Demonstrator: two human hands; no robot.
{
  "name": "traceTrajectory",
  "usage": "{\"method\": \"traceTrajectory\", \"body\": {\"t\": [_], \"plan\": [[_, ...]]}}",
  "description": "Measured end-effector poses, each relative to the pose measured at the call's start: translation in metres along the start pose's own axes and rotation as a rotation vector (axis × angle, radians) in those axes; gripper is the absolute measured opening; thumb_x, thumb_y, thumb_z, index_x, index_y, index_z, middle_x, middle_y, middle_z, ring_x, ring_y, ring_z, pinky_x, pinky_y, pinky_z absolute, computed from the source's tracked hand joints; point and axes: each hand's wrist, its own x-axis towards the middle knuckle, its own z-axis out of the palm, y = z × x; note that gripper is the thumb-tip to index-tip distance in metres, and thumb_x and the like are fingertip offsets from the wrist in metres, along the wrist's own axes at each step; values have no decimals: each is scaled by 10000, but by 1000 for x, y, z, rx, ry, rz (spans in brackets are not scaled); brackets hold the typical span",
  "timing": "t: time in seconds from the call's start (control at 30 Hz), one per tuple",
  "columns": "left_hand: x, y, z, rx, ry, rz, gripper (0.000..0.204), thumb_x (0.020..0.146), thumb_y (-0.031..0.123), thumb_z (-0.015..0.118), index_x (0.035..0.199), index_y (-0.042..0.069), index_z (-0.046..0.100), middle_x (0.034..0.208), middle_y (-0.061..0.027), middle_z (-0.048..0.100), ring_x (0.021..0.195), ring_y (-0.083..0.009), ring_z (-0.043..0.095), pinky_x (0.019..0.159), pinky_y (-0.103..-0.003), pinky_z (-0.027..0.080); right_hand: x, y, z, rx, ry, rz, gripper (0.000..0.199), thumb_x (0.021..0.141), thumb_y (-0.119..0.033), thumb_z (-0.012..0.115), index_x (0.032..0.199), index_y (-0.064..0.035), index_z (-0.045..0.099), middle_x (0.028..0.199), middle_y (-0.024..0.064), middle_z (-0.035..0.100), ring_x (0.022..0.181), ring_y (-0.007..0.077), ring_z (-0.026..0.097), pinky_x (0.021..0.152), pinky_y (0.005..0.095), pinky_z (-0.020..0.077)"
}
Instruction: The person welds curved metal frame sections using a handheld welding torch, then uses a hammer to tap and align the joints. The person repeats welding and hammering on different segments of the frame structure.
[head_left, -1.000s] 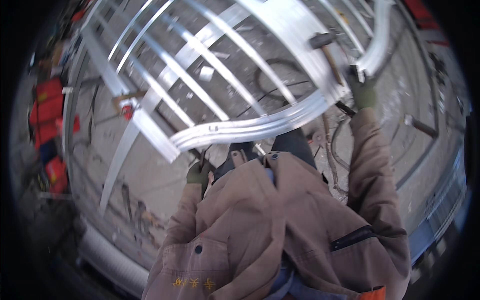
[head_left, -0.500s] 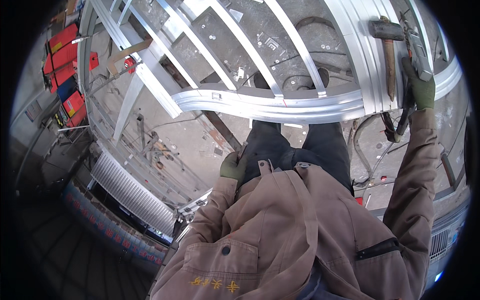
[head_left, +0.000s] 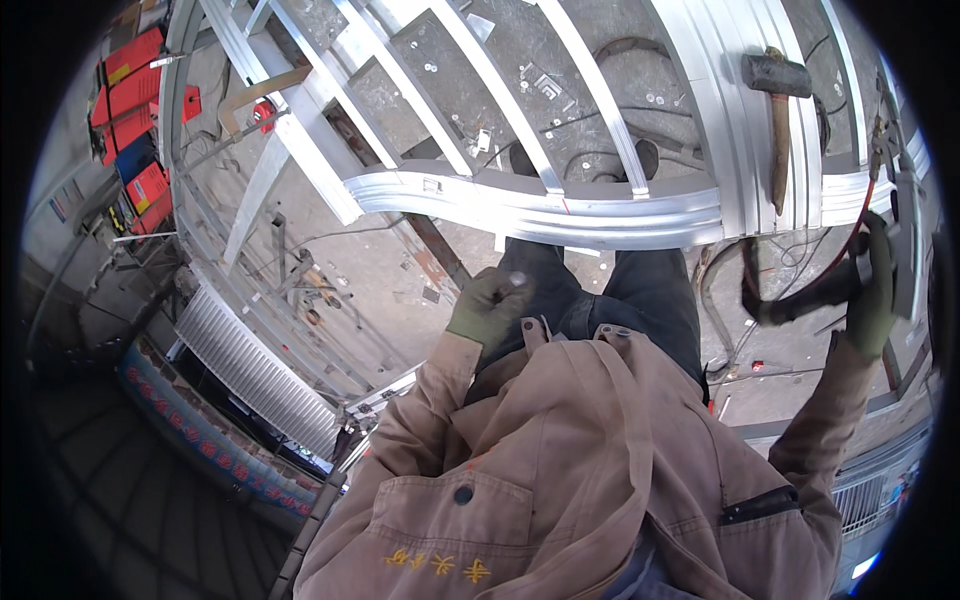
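My left hand (head_left: 487, 308), in a green glove, is closed in front of my left thigh. A small pale tip (head_left: 517, 280) shows at its fingers; the rest is hidden. Out to the right, my gloved right hand (head_left: 872, 295) is closed around a grey, flat-bodied tool (head_left: 908, 250). A red cable (head_left: 862, 225) and a thick black hose (head_left: 800, 303) run beside that hand; the tool's exact kind is unclear. A wooden-handled hammer (head_left: 779, 140) lies on the wide end of the silver metal frame (head_left: 560, 215), left of my right hand.
The frame's slats (head_left: 500, 95) span the area ahead of me, above a littered concrete floor (head_left: 400, 285). A curved bracket (head_left: 255, 98) sits on its left side. Red boxes (head_left: 130, 95) stand far left. A ribbed pale panel (head_left: 255, 365) lies lower left. Cables (head_left: 725, 345) trail at right.
My right hand has moved off the frame, down and to the right, with the grey tool, and the black hose has swung along. My left hand has risen slightly and turned.
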Motion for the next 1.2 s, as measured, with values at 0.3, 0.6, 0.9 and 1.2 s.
{"method": "traceTrajectory", "body": {"t": [0.3,0.6,0.9,1.2], "plan": [[22,196,75,63,-484,731,499,905,245,893,1348,47,778,1194,-174,788,1108,-375,774,979,-455,616,-29,-222,55,925,-105,-58,475,1215,-240,482,1595,39,531,1480,214,696,987,145,644,834,269,537],[4,197,110,-221,-719,367,606,987,561,835,1270,35,736,1069,-178,821,1038,-389,804,925,-471,606,-27,-324,182,582,-423,-174,880,1139,-686,548,1625,46,504,1365,200,750,1016,165,766,842,267,638],[41,67,18,420,0,422,260,962,323,777,1116,118,821,960,-131,785,991,-364,785,838,-521,619,-20,-267,286,99,-966,-75,433,1101,-240,796,1441,16,712,1098,47,807,941,124,737,798,293,606],[107,7,10,-208,289,48,333,1121,289,711,1339,39,727,996,-124,796,925,-239,766,833,-370,598,6,-212,343,-38,-1044,15,507,1063,-432,826,1317,4,771,1043,91,804,895,145,710,791,326,582]]}}
